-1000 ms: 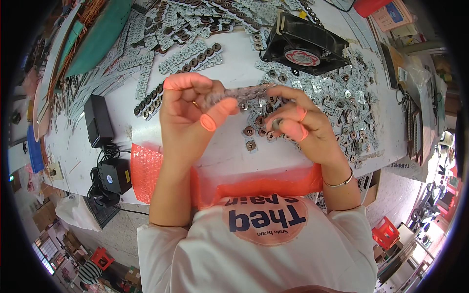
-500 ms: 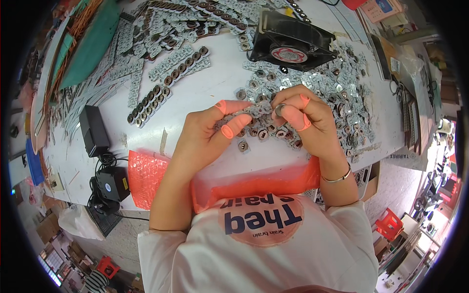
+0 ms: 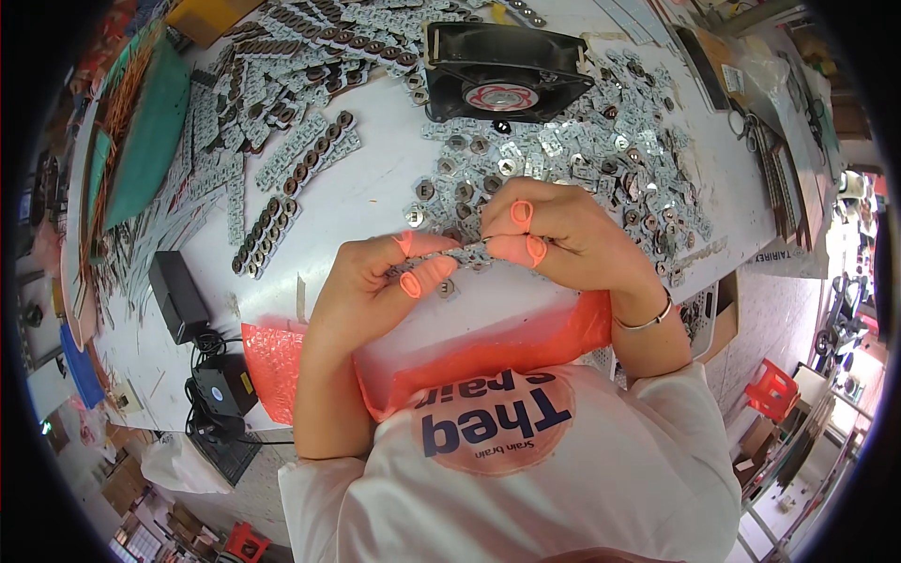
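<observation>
- Left hand (image 3: 361, 291): thumb and forefinger nearly closed, pinching a small metal strip (image 3: 472, 257) from the side, thin bits between the pads.
- Right hand (image 3: 563, 239): thumb and forefinger pressed together at the strip's other end. Grip contents mostly hidden; couldn't tell whether it had the strip itself or a separate piece.
- Strip sat between the two sets of fingertips, just above the table (image 3: 375, 159), in front of the chest. Two-sided pinch probably kept it steady and readable from above.
- Pink finger cots (image 3: 411, 284) on thumbs and forefingers of both hands, likely for grip or against sharp edges.
- Loose metal pieces (image 3: 601, 155) lay spread just beyond the right hand, presumably for short reach.
- Strips with dark discs (image 3: 258, 239) lay in slanted rows left of that, well apart from the loose spread; looked like a way to stop mixing.
- Black fan (image 3: 507, 80) stood behind the loose pieces, near their far edge; reason unclear.
- Red bubble wrap (image 3: 272, 375) ran along the near edge, under the forearms, likely padding.
- Black power box (image 3: 178, 296) sat off to the left, clear of both elbows.
</observation>
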The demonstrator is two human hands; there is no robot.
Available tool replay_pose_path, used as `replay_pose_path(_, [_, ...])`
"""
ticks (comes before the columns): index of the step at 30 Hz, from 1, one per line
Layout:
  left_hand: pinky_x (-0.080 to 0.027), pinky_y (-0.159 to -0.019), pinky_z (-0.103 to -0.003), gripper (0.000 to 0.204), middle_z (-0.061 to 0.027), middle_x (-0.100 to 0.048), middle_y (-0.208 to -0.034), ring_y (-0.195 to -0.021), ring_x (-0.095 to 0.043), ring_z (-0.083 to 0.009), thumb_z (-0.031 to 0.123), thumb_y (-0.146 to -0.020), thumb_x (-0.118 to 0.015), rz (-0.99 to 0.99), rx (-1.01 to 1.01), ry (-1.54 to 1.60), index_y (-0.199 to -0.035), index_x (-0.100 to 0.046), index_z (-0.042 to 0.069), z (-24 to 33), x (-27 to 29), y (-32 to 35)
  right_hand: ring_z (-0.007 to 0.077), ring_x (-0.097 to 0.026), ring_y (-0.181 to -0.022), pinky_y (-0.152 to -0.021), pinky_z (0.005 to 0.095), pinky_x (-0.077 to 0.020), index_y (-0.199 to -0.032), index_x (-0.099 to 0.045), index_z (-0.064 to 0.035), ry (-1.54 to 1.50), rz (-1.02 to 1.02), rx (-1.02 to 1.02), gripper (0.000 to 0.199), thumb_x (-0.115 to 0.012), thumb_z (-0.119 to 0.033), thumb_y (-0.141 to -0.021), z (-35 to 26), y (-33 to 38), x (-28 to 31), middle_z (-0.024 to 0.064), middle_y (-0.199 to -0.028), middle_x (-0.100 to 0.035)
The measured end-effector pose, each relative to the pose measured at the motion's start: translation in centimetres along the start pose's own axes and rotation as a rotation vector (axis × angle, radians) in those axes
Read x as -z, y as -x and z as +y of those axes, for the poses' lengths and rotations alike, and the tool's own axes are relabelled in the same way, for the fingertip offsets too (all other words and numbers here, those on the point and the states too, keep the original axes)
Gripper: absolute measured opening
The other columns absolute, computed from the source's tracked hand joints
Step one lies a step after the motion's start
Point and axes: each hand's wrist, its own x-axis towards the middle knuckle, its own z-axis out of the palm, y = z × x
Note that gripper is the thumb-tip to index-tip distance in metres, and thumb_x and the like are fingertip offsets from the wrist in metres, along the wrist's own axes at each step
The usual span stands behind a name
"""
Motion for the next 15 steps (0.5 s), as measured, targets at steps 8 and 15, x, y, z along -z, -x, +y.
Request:
replay_pose_path(8, [-0.047, -0.059, -0.025, 0.021, -0.0099, -0.065, -0.073, -0.064, -0.060, -0.0132, 0.011, -0.082, -0.068, 0.023, -0.057, -0.371, -0.099, -0.064, -0.001, 1.9, -0.4, -0.1, 0.0249, -0.055, -0.056, -0.052, 0.0318, -0.0439, -0.087, -0.063, -0.0012, 0.181, -0.008, -0.024, 0.014, -0.066, -0.014, -0.082, -0.4, 0.0, -0.6, 0.0093, -0.067, -0.058])
replay_pose_path(15, [-0.048, -0.058, -0.025, 0.015, -0.0062, -0.066, -0.078, -0.071, -0.060, -0.0074, 0.006, -0.083, -0.068, -0.155, 0.025, 0.414, -0.095, -0.063, 0.000, 1.4, -0.8, 0.3, 0.0134, -0.051, -0.055, -0.052, 0.0273, -0.0414, -0.083, -0.058, -0.0011, -0.471, -0.154, -0.369, 0.017, -0.059, -0.017, -0.089, -1.6, 0.6, -0.1, 0.0052, -0.062, -0.051])
